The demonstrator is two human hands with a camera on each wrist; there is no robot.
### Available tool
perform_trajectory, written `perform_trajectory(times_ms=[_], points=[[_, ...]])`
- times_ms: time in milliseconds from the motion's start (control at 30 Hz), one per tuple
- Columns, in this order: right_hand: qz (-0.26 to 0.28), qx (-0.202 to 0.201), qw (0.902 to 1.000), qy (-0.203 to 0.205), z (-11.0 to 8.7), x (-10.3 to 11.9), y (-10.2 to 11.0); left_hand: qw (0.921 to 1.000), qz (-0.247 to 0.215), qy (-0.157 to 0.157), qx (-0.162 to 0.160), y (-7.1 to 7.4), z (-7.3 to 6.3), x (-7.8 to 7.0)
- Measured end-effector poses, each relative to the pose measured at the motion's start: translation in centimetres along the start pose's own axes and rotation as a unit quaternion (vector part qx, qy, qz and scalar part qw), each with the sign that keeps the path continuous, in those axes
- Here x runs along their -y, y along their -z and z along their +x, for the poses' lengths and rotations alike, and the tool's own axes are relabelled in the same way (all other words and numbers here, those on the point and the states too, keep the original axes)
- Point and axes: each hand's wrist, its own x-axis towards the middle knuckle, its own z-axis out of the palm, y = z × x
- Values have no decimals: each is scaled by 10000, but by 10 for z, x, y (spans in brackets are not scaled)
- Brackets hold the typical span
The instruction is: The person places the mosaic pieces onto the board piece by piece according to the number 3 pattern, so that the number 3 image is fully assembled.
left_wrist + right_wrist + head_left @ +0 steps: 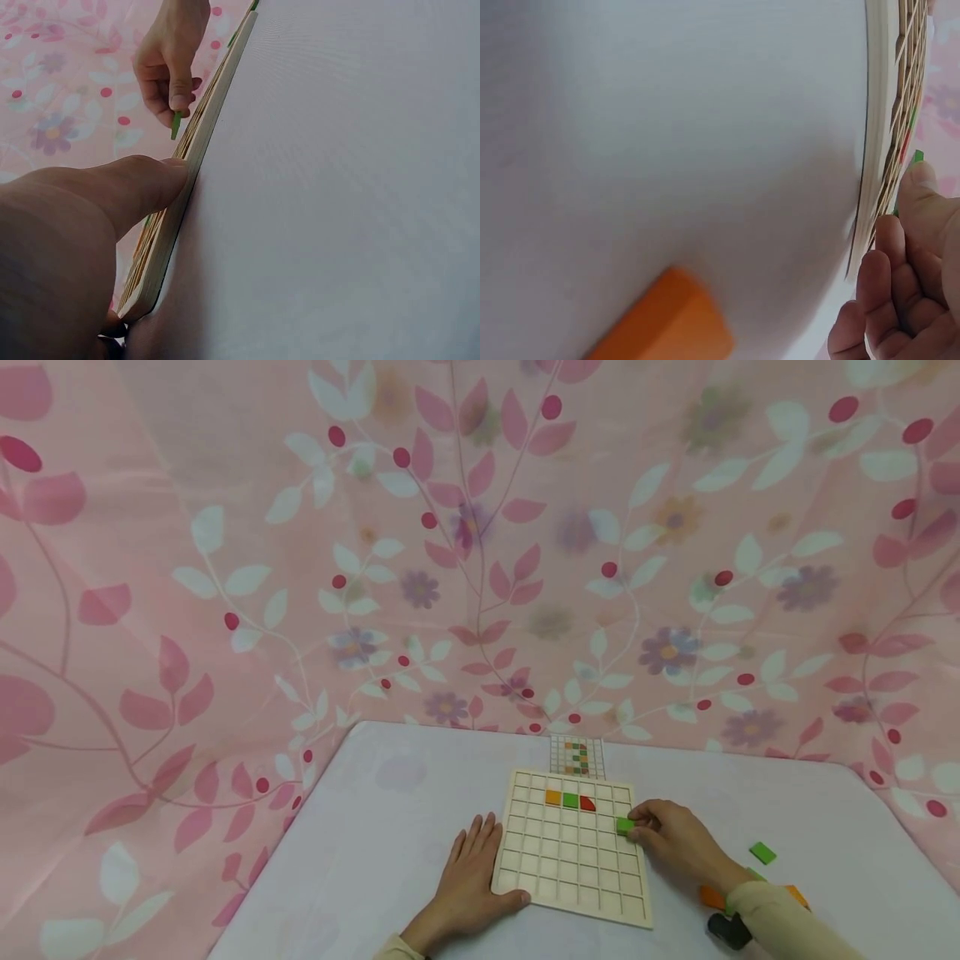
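Surface (360,835): pale cloth-covered, carrying everything.
Grid board (558,852): lying flat between the hands, most cells bare.
Left hand (472,877): fingers straight, gripping nothing; it lies along the board's left side, thumb at the near corner, apparently steadying it.
Right hand (678,837): nearly closed, thumb and fingers pinching one green tile.
Pattern card (577,758): just beyond the board's far edge; its small coloured figure is hard to read exactly.
Loose pieces: a green square (762,852) lies apart; an orange piece (712,898) sits by the right forearm.
Placed row: orange tile (552,797), green tile (571,800), red round-cornered tile (587,803).
Pinched green tile (625,827): over the board's right-hand cells; contact cannot be told.
Step in hand: likely copying the card's second row.
Next move: probably calls for bringing that tile leftward, flat into the cell below the red one.
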Motion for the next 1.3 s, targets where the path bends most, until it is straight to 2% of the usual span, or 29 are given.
perform_trajectory(times_ms=[267, 600, 833, 1300], points=[[-1, 168, 9999, -13, 8, 8, -8, 9999, 71, 38, 68, 3, 0, -2], [-43, 205, 9996, 196, 14, 18, -11, 10000, 13, 67, 56, 0, 2, 1], [136, 315, 9993, 152, 19, 26, -17, 9999, -65, -85, -5, 2, 1, -1], [-34, 264, 9990, 360, 23, 33, -19, 9998, 34, 171, 113, 1, 2, -2]])
